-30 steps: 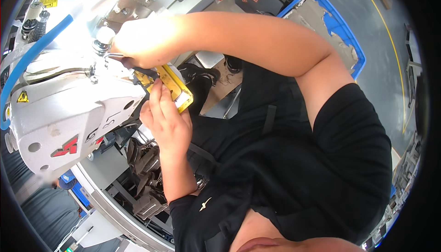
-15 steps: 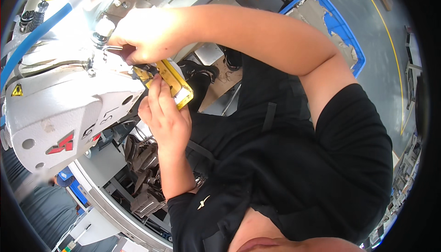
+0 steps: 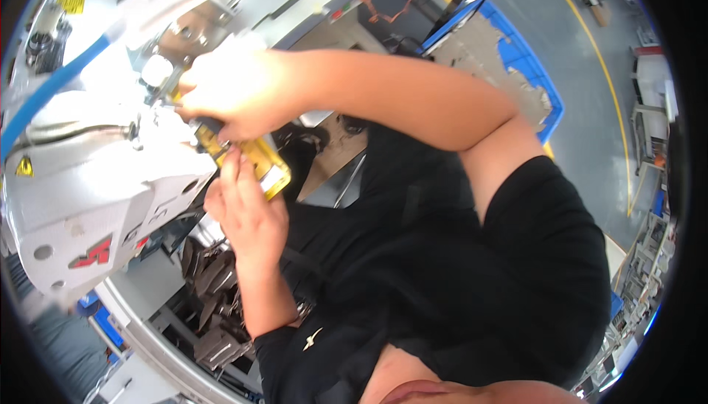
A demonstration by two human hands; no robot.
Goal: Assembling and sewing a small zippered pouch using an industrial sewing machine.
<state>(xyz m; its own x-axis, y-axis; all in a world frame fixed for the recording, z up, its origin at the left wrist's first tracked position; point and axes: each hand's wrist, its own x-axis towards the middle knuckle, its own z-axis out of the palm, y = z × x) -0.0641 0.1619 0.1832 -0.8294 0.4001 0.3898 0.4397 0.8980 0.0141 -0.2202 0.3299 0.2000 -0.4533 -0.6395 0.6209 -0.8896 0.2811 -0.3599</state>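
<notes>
A white industrial sewing machine (image 3: pixel 88 205) fills the left side. Beside its head is a yellow slotted part (image 3: pixel 259 164) with a pale label. My left hand (image 3: pixel 254 220) reaches up to this part, its fingers pressed together and the fingertips at a small dark piece I cannot name. Above it, my right hand (image 3: pixel 240 94) is bent in toward the machine head, fingers curled in over a dark piece at the upper end of the yellow part. Its thumb comes close to the left fingertips. Glare washes out the back of the right hand and hides what it grips.
A blue hose (image 3: pixel 55 79) curves past the machine's upper left. At the upper right stands a blue bin (image 3: pixel 549 98) with grey scraps. Dark brown pieces (image 3: pixel 217 279) are stacked below the machine. A yellow line runs along the grey floor (image 3: pixel 575 57).
My right hand has come down along the yellow part, closer to the left fingertips. The left hand stays at the yellow part. The whole view has shifted slightly.
</notes>
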